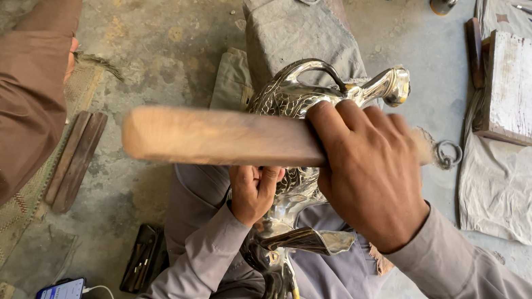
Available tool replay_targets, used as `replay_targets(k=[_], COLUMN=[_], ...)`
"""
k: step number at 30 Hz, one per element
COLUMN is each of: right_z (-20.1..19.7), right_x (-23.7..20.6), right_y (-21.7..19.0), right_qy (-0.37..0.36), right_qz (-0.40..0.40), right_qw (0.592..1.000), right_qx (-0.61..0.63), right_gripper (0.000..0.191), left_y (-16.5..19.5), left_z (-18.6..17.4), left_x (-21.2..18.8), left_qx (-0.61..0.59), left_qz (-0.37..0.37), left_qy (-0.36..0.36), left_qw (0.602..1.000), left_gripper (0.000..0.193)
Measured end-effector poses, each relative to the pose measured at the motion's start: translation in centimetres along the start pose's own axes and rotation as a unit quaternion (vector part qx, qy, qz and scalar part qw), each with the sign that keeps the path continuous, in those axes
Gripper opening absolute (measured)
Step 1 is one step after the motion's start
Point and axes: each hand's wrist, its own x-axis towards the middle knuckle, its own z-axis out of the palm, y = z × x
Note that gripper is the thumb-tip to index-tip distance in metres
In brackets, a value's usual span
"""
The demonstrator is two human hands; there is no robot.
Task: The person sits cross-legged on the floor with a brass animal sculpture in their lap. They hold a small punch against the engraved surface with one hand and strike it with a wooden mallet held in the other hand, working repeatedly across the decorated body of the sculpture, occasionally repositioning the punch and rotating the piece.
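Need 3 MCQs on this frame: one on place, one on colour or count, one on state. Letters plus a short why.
1. Where does the wooden mallet lie?
A. Across the top of the shiny metal piece
B. On the concrete floor by the phone
C. On the wooden block at upper right

2. What colour is the ornate metal piece?
A. Matte black
B. Polished silver
C. Painted red

3. What is the right hand doing?
A. Resting open on the cloth
B. Closed around the mallet's handle
C. Holding the phone

Answers
1. A: the mallet crosses in front of the metal piece, above the lap.
2. B: its surface is bright, reflective silver with embossed patterning.
3. B: the fingers wrap over the handle, while the left hand grips the metal piece just below.
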Motion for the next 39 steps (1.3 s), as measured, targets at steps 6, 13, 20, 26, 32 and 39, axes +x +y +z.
replay_targets(k=[6,13,20,26,32,39], right_z=[0.2,-0.6,-0.6,-0.3,-0.2,0.2], right_x=[-0.2,-0.1,-0.4,-1.0,-2.4,-5.7], right_y=[0.0,0.2,0.4,0.8,1.3,3.8], right_qy=[0.010,-0.009,-0.029,-0.038,-0.006,-0.089], right_qz=[-0.003,0.004,0.018,0.025,0.007,0.113], right_qw=[1.000,1.000,0.998,0.999,0.996,0.990], right_qx=[-0.014,0.007,0.054,0.025,-0.090,-0.001], right_gripper=[0.012,0.019,0.023,0.025,0.029,0.027], left_y=[0.4,1.3,1.2,0.9,0.4,0.6], left_z=[-0.1,0.0,-0.1,-0.3,-0.4,-2.0], left_x=[0.3,0.4,0.5,0.3,0.2,1.9], left_qx=[-0.040,-0.071,-0.050,-0.035,-0.018,-0.013], left_qz=[-0.005,-0.039,-0.028,-0.031,-0.015,-0.026], left_qy=[-0.022,-0.033,-0.033,-0.045,-0.051,-0.071], left_qw=[0.999,0.996,0.998,0.998,0.998,0.997], left_gripper=[0.016,0.016,0.020,0.020,0.024,0.021])
